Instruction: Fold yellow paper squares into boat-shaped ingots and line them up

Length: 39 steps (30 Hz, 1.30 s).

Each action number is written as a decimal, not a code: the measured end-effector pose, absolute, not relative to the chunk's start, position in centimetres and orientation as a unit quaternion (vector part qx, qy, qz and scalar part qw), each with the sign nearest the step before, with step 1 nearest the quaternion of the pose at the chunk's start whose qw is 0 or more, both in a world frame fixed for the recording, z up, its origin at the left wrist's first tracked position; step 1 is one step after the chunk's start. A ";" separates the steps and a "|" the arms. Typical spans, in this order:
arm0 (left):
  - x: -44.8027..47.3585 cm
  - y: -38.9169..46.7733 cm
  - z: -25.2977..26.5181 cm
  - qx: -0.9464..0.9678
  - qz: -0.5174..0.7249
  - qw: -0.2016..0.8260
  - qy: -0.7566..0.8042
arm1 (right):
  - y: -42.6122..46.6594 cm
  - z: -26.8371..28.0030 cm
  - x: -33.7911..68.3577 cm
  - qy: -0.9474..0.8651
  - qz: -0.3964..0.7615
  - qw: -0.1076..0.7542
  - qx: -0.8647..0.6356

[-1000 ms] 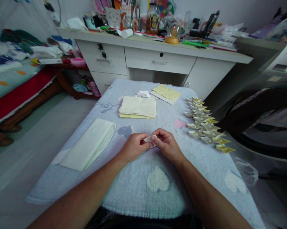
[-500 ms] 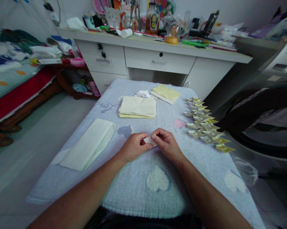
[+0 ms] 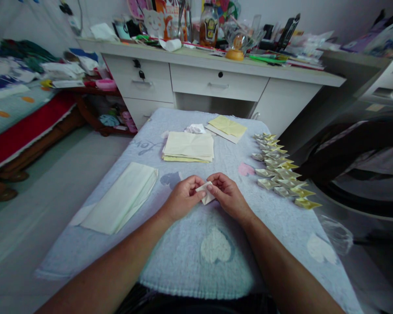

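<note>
Between my two hands is a small folded piece of white paper (image 3: 207, 196), pinched from both sides just above the cloth. My left hand (image 3: 186, 196) grips its left side, with the thumb on the near face. My right hand (image 3: 228, 196) pinches the upper right part between thumb and fingers. Past my hands lies a stack of pale paper sheets (image 3: 188, 145), creased and with yellow ones underneath. To the right stand several small folded paper boats (image 3: 278, 171) in white and yellow, set in close rows.
A thick folded white paper bundle (image 3: 122, 198) lies at left on the blue cloth-covered table (image 3: 183, 253). Yellow and white sheets (image 3: 228, 126) and a crumpled white paper (image 3: 195, 128) are at the back. Behind stands a cluttered white desk (image 3: 219, 83); a washing machine (image 3: 379, 144) is at right.
The folded paper has turned in my fingers, and more of its face shows below my thumbs. My left fingers have lifted and shifted slightly on it. Everything else stays put.
</note>
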<state>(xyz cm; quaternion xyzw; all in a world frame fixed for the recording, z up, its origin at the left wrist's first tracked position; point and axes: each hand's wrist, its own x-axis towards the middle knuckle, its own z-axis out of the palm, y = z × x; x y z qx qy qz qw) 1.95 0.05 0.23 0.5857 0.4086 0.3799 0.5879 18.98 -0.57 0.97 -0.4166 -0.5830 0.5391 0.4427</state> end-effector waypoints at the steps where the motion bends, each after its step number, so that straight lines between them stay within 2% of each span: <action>1: 2.0 0.1 0.2 0.567 0.393 0.600 0.405 | -0.5 0.9 19.1 -0.579 0.547 0.444 -0.411; 6: 2.1 0.1 0.1 0.579 0.401 0.562 0.434 | -0.3 0.5 19.6 -0.622 0.505 0.425 -0.422; 13: 1.6 -0.2 0.1 0.735 0.325 0.344 0.485 | -0.4 0.9 19.6 -0.742 0.312 0.316 -0.502; 20: 1.4 0.1 -0.2 0.813 0.290 0.228 0.450 | -0.5 1.4 19.9 -0.784 0.244 0.241 -0.517; 27: 1.2 0.3 -0.3 0.833 0.257 0.220 0.438 | -0.5 1.3 20.3 -0.806 0.199 0.189 -0.524; 39: 0.4 0.7 0.0 0.851 0.244 0.230 0.404 | 0.0 0.9 21.0 -0.822 0.202 0.196 -0.494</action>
